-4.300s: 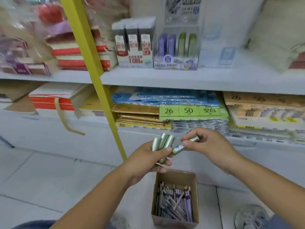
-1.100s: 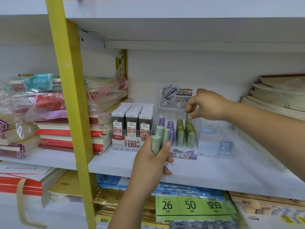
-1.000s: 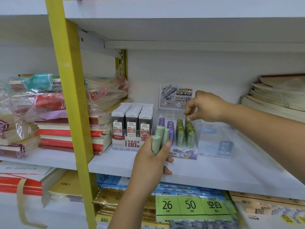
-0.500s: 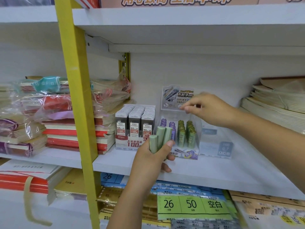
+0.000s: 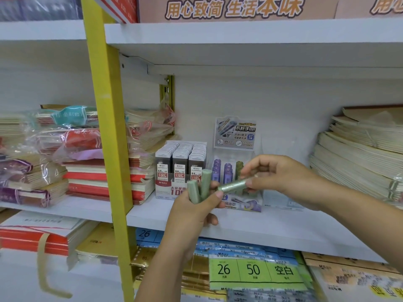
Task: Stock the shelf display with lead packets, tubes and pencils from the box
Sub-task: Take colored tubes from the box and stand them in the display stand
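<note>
My left hand point(image 5: 192, 211) grips two pale green lead tubes point(image 5: 200, 185) upright in front of the white shelf point(image 5: 272, 231). My right hand point(image 5: 281, 177) pinches a third green tube point(image 5: 232, 185), which lies sideways with its left end still at my left thumb. Behind both hands stands the clear display case point(image 5: 236, 171) with purple and green tubes in rows; my hands hide its right rows. The box is out of view.
A tray of grey lead packets point(image 5: 181, 168) stands left of the display case. A yellow upright post point(image 5: 106, 138) crosses the left. Notebook stacks point(image 5: 98, 177) lie left, paper piles point(image 5: 359, 153) right. Green-labelled pads point(image 5: 253, 271) fill the lower shelf.
My right hand has come back from the display case to my left hand and now pinches one of the green tubes held there. The camera view has tilted slightly upward.
</note>
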Available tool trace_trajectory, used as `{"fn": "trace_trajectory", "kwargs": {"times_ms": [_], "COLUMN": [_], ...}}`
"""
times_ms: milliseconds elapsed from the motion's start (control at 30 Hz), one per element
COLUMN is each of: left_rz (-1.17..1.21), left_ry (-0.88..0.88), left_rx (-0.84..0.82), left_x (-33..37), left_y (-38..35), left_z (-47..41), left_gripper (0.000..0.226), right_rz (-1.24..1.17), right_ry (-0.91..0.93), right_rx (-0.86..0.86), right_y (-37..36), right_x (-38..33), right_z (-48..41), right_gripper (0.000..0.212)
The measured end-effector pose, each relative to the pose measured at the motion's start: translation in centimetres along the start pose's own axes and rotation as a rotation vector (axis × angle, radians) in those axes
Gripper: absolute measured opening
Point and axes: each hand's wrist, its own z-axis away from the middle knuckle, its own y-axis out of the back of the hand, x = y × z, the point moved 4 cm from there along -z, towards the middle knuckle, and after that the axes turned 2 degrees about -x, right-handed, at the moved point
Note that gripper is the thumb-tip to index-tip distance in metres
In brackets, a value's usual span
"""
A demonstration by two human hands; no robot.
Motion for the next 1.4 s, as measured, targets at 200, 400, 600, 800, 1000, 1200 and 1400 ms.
{"fn": "trace_trajectory", "kwargs": {"times_ms": [200,400,600,800,1000,1200,1400], "left_rz": [-0.124,-0.134,-0.195,-0.375,-0.515,-0.534,-0.529], "left_ry": [-0.065,-0.074,-0.082,-0.097,-0.117,-0.099,-0.094], "left_rx": [0.054,0.062,0.063,0.063,0.070,0.070,0.080], "left_x": [0.2,0.4,0.0,0.5,0.1,0.0,-0.1], "left_y": [0.5,0.6,-0.1,0.1,0.4,0.7,0.7], "left_z": [-0.2,-0.5,-0.6,-0.7,-0.9,-0.9,-0.9], "left_gripper": [0.011,0.004,0.022,0.026,0.015,0.018,0.021], "right_rz": [0.234,0.250,0.313,0.498,0.721,0.773,0.764], "right_ry": [0.024,0.045,0.142,0.153,0.087,-0.018,-0.054], "right_rx": [-0.058,-0.119,0.029,0.276,0.256,0.127,0.073], "right_y": [-1.5,-2.5,0.3,5.9,4.9,3.5,3.5], "right_x": [-0.5,-0.6,-2.2,-3.1,-1.9,-0.6,0.1], "right_z": [0.0,-0.6,-2.5,-7.3,-11.0,-12.1,-12.1], "right_gripper": [0.008,0.034,0.054,0.034,0.018,0.019,0.016]}}
